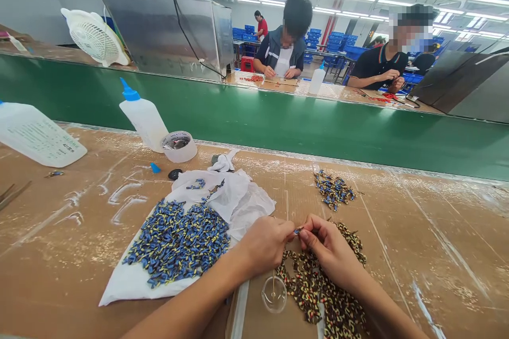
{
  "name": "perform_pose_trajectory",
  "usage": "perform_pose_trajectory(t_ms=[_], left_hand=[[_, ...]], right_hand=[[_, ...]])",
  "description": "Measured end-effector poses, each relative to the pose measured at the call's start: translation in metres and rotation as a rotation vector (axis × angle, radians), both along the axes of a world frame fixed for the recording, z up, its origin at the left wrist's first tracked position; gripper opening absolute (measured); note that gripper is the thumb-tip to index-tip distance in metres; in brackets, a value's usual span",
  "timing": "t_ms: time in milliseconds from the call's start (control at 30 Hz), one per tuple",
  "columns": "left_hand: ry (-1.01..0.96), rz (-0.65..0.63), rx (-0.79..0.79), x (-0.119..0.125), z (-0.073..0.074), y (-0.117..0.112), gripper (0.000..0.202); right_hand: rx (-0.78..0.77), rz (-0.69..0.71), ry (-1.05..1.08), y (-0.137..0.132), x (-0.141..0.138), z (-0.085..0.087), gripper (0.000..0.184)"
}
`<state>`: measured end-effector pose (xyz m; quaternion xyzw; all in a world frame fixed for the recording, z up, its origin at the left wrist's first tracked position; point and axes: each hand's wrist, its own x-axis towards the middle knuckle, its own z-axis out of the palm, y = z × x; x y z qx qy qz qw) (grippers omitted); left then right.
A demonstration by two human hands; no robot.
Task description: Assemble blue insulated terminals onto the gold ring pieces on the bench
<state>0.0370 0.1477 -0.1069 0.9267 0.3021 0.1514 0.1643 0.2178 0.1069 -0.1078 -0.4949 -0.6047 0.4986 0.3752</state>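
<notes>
My left hand (267,243) and my right hand (325,243) meet with pinched fingertips on a small blue piece (297,231); its exact kind is too small to make out. Under and beside my right hand spreads a pile of small dark pieces with yellow and red marks (314,296). Left of my left hand, many small blue and yellow pieces (178,241) lie on a white sheet (127,283). A small clear cup (274,296) with a thin stick in it stands below my left hand. Further back lies a smaller heap of blue and yellow pieces (334,189).
A white bottle with a blue nozzle (145,122), a roll of tape (180,148) and a large jug (40,135) stand at the back left. Beyond runs a green belt (254,122). Two people (284,42) sit across it, near a metal box (170,32) and a fan (93,37).
</notes>
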Motion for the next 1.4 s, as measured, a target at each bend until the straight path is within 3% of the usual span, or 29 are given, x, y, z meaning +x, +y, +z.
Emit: perform_pose_trajectory(t_ms=[367, 567, 733, 900, 1400], left_hand=[[0.121, 0.032, 0.192, 0.007, 0.003, -0.002, 0.014], [0.137, 0.044, 0.201, 0.006, 0.006, -0.003, 0.016], [0.171, 0.019, 0.082, 0.002, 0.01, 0.001, 0.012], [0.046, -0.016, -0.068, -0.002, 0.012, 0.004, 0.014], [-0.022, -0.028, -0.168, -0.003, 0.012, 0.007, 0.025]], right_hand=[[-0.078, -0.021, 0.161, -0.003, -0.008, 0.005, 0.035], [-0.021, -0.049, 0.102, -0.003, -0.006, 0.003, 0.033], [-0.033, -0.034, 0.074, 0.001, -0.001, 0.004, 0.029], [0.009, -0.075, 0.046, 0.003, 0.0, 0.005, 0.025], [0.006, -0.035, 0.022, 0.004, 0.007, 0.004, 0.02]])
